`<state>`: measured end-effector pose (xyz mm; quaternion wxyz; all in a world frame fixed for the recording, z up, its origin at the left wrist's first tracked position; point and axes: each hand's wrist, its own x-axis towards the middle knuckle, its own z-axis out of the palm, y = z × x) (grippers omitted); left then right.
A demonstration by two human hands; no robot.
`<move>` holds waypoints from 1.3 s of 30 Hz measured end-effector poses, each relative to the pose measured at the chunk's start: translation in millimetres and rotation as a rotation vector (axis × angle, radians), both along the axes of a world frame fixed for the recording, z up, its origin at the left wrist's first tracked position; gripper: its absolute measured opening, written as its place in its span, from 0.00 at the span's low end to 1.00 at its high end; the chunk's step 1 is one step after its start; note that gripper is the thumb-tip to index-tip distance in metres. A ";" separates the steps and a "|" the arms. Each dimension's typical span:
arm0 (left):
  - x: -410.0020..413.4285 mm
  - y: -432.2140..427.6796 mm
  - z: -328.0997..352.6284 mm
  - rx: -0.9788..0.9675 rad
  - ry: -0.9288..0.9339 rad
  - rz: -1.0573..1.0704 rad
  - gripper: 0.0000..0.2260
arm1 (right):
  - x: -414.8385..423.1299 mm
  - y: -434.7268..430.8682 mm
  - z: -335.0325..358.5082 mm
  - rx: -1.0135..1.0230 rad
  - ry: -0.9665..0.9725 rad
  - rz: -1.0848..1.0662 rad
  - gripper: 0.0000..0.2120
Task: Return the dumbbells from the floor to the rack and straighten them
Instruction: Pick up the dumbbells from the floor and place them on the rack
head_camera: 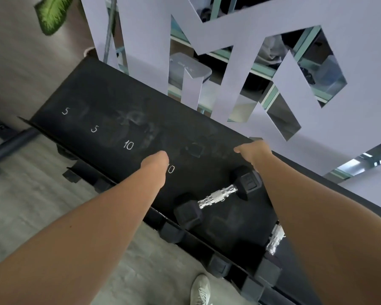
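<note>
Seen from above, two bare arms reach over a black rack shelf (110,102) chalked 5, 5, 10, 10. The left hand (156,160) and right hand (254,150) rest on it with fingers out of sight, so either grip cannot be told. A hex dumbbell (218,195) lies askew near the shelf's front edge, between the forearms.

Rack top shelf (110,102): left part, by the chalked 5, 5 and 10 marks, bare and open to reach from the front edge. Right part occupied: one dumbbell (218,195) lies slantwise between the two forearms; a second dumbbell (274,241) sits farther right, partly hidden by the right arm. White cut-out panel (240,40) stands directly behind the shelf, blocking passage rearward. Dumbbell heads (172,233) protrude below the front lip. Floor (31,205) in front open.
</note>
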<state>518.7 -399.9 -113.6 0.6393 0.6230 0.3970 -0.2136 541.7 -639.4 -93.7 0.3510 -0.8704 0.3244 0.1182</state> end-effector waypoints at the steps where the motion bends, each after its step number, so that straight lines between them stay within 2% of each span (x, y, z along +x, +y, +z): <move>1: -2.2 9.7 7.3 -0.012 -0.038 0.009 0.21 | -3.9 7.2 11.6 0.034 -0.036 -0.015 0.18; 4: -12.3 41.8 39.3 -0.026 -0.120 0.009 0.21 | -20.8 28.5 51.7 0.127 -0.111 -0.062 0.11; 12: -71.8 119.7 155.9 -0.047 -0.198 0.079 0.17 | -88.9 116.9 173.0 0.394 -0.315 -0.133 0.20; 17: -136.3 165.8 198.0 0.013 -0.345 -0.033 0.17 | -156.9 182.8 215.2 0.560 -0.435 -0.118 0.18; 22: -197.8 209.1 212.8 0.127 -0.434 -0.154 0.13 | -229.2 238.0 209.6 0.756 -0.482 -0.172 0.08; 26: -231.4 239.0 215.7 0.202 -0.461 -0.282 0.11 | -286.9 274.4 197.3 0.853 -0.461 -0.254 0.07; 31: -245.0 275.7 200.3 0.294 -0.498 -0.485 0.11 | -329.0 309.1 176.2 0.810 -0.473 -0.344 0.12; 39: -228.2 374.2 149.6 0.334 -0.474 -0.887 0.12 | -356.2 415.6 112.7 0.824 -0.505 -0.607 0.07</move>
